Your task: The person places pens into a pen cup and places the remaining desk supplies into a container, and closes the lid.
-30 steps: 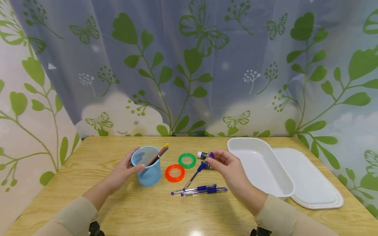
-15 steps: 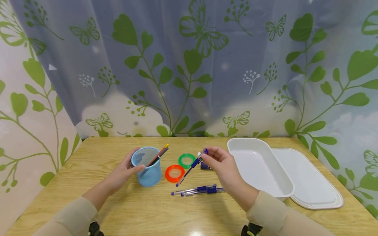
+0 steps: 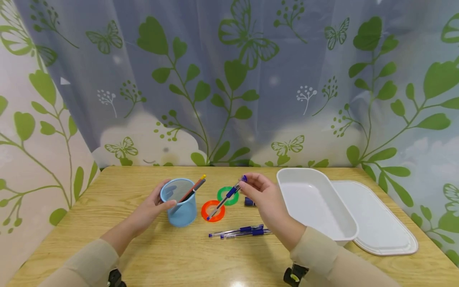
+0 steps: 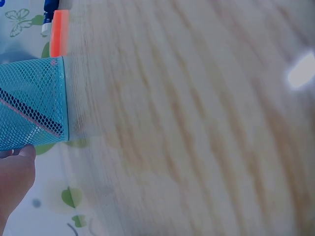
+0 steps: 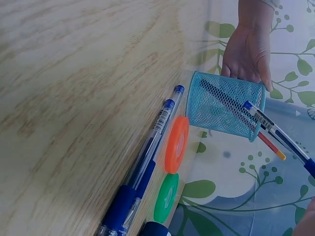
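Note:
My left hand (image 3: 155,203) grips the side of a light-blue mesh pen cup (image 3: 182,213), its thumb over the rim. The cup stands upright on the table with a red pencil and a dark one (image 3: 195,187) leaning inside. In my right hand (image 3: 263,195) a clear pen with a blue grip (image 3: 229,194) is pinched near its upper end, tip slanting down and left above the tape rings. The right wrist view shows this pen (image 5: 278,132) in front of the cup (image 5: 224,103). More blue pens (image 3: 244,231) lie on the table below the right hand.
An orange tape ring (image 3: 204,217) and a green one (image 3: 232,200) lie right of the cup. A dark-blue bottle or tube (image 3: 249,201) is partly hidden behind the right hand. At the right stand a white tray (image 3: 315,199) and a white lid (image 3: 383,223).
My right hand has moved left and slightly up with the pen, its tip passing from over the lying pens to over the orange ring. The left hand and cup have stayed put.

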{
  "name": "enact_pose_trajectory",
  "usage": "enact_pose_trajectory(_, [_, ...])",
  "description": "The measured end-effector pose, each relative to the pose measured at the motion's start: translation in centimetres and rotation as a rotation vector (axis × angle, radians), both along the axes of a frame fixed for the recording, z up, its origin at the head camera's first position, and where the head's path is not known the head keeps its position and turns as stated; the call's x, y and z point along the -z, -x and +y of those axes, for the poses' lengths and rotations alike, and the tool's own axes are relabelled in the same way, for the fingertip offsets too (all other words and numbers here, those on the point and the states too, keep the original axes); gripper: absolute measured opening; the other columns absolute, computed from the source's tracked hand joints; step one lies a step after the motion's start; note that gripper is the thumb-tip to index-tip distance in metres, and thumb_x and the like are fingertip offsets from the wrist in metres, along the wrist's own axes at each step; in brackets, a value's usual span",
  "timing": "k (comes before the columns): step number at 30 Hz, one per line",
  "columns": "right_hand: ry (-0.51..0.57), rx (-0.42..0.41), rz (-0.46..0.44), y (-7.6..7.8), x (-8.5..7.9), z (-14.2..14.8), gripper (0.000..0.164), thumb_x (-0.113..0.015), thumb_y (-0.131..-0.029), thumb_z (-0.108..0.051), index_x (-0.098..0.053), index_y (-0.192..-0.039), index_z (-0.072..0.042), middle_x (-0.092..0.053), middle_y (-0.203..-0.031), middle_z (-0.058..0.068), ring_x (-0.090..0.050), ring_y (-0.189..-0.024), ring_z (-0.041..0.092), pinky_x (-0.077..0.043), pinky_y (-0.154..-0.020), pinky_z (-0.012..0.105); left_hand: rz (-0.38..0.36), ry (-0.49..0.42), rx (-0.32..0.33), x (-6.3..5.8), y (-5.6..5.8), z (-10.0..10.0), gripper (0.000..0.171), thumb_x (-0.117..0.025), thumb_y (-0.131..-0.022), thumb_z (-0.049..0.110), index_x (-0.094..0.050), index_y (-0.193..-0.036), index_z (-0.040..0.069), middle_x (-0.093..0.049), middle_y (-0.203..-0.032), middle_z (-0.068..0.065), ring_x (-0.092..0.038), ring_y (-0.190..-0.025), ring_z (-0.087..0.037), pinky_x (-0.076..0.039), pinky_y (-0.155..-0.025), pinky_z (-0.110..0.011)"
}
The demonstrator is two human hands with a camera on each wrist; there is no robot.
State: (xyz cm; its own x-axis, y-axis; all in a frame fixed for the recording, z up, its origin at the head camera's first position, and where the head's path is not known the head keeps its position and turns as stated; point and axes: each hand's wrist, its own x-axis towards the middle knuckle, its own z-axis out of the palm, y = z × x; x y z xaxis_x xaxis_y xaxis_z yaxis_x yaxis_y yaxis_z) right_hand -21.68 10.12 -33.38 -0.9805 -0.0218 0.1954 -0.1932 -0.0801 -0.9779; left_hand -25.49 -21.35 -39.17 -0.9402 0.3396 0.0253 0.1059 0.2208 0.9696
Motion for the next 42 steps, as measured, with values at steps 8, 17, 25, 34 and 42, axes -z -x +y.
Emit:
enact_pose_trajectory(8, [0.042, -0.001, 0.006, 0.3, -0.1, -0.5, 0.021, -0.061, -0.089, -0.003, -0.057, -0.109, 0.005, -0.062, -0.098, 0.007, -0.059, -0.088, 0.015, -0.050, -0.084, 0.035, -0.007, -0.003, 0.006, 0.2, 0.2, 0.0, 0.075, -0.056, -0.095, 0.020, -0.005, -0.150, 0.015, -0.017, -0.149, -0.022, -0.011, -0.138, -0.037, -0.018, -0.106, -0.055])
enact_pose_trajectory(17, [0.073, 0.003, 0.004, 0.4, -0.1, -0.9, 0.019, -0.060, -0.089, 0.001, -0.056, -0.107, 0.005, -0.061, -0.096, 0.006, -0.059, -0.088, 0.014, -0.050, -0.080, 0.027, 0.011, 0.008, -0.005, 0.2, 0.2, 0.0, 0.078, -0.056, -0.094, 0.020, -0.002, -0.150, 0.015, -0.015, -0.149, -0.024, -0.013, -0.138, -0.038, -0.019, -0.106, -0.055])
enact_pose_trajectory(25, [0.079, -0.005, 0.023, 0.6, 0.1, -1.1, 0.020, -0.061, -0.089, -0.001, -0.056, -0.107, 0.005, -0.061, -0.096, 0.005, -0.058, -0.089, 0.015, -0.049, -0.079, 0.023, 0.016, 0.007, 0.012, 0.4, 0.3, -0.2, 0.080, -0.056, -0.094, 0.021, 0.001, -0.151, 0.016, -0.007, -0.152, -0.021, -0.007, -0.139, -0.037, -0.017, -0.107, -0.055])
enact_pose_trajectory(34, [0.077, -0.011, 0.040, 0.7, 0.1, -1.8, 0.020, -0.062, -0.088, -0.003, -0.057, -0.107, 0.002, -0.061, -0.097, 0.006, -0.058, -0.089, 0.015, -0.050, -0.078, 0.023, -0.009, 0.000, 0.009, 0.3, 0.1, -0.1, 0.079, -0.057, -0.094, 0.023, -0.002, -0.150, 0.017, -0.015, -0.149, -0.024, -0.012, -0.138, -0.039, -0.019, -0.106, -0.055])
enact_pose_trajectory(42, [0.117, 0.011, 0.041, 0.9, -0.1, -2.4, 0.022, -0.062, -0.089, -0.004, -0.056, -0.109, 0.003, -0.060, -0.097, 0.005, -0.058, -0.091, 0.019, -0.050, -0.082, 0.026, -0.001, -0.001, 0.017, 0.2, 0.1, 0.0, 0.077, -0.055, -0.095, 0.020, -0.001, -0.150, 0.017, -0.015, -0.149, -0.025, -0.012, -0.138, -0.039, -0.018, -0.106, -0.056])
